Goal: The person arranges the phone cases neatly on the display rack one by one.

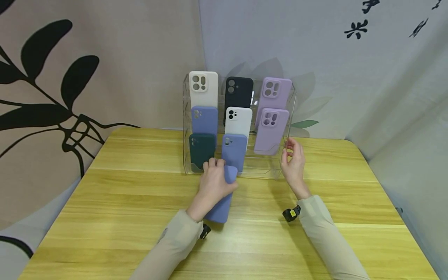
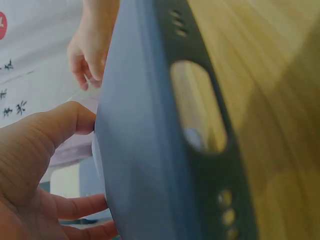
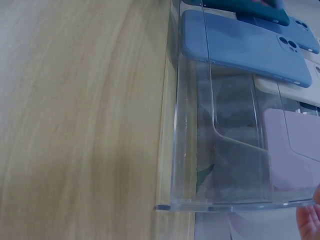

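Observation:
In the head view my left hand (image 1: 214, 182) grips a blue phone case (image 1: 221, 208) by its upper part, tilted just in front of the clear display rack (image 1: 260, 171). The left wrist view shows the thumb and fingers on the back of this blue case (image 2: 132, 130), whose end with a port cutout faces the camera. My right hand (image 1: 294, 161) pinches the rack's right side edge. Its fingertips (image 3: 306, 220) show at the side panel in the right wrist view. On the lowest tier stand a dark green case (image 1: 202, 149) and another blue case (image 1: 234, 149).
Higher tiers hold a cream case (image 1: 208, 95), a black case (image 1: 238, 93), a white case (image 1: 238, 116), a blue case (image 1: 204, 118) and two purple ones, the lower purple case (image 1: 269, 134) at right. The wooden table (image 1: 122, 217) meets a curtain (image 1: 150, 58) behind.

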Demonstrator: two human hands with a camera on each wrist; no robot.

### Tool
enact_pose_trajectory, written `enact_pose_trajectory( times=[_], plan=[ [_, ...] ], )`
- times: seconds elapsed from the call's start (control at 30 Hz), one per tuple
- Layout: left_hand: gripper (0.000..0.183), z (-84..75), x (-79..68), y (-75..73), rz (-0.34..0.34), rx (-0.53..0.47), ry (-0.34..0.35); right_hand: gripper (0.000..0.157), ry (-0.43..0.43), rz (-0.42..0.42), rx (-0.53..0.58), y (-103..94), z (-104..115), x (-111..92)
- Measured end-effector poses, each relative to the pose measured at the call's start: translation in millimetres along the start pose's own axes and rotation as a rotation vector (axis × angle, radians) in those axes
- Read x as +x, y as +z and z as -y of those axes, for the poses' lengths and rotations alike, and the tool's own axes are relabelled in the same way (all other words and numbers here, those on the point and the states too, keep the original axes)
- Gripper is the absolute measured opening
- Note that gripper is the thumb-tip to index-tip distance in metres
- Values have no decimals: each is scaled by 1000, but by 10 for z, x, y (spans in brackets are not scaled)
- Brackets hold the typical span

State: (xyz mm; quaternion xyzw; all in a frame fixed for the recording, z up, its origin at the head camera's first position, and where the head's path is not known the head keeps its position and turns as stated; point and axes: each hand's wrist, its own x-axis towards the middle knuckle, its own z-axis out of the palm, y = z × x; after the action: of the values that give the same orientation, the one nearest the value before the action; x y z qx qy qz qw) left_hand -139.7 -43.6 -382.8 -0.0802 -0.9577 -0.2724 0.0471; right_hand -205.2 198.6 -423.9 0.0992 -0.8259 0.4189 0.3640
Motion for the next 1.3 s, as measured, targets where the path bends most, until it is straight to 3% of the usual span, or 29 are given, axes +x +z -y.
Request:
enact_pose_trajectory(
  times=[0.63,1.03,1.3],
  plan=[
    [56,-434,237,-16,-79,-60,97,31,-12,-6,-39,-34,-15,22],
    [60,-695,469,72,-275,-67,227,32,-28,1,-46,-25,-11,14],
    [62,-844,651,177,-430,-138,287,33,-8,26,-35,-25,5,-1]
  ],
)
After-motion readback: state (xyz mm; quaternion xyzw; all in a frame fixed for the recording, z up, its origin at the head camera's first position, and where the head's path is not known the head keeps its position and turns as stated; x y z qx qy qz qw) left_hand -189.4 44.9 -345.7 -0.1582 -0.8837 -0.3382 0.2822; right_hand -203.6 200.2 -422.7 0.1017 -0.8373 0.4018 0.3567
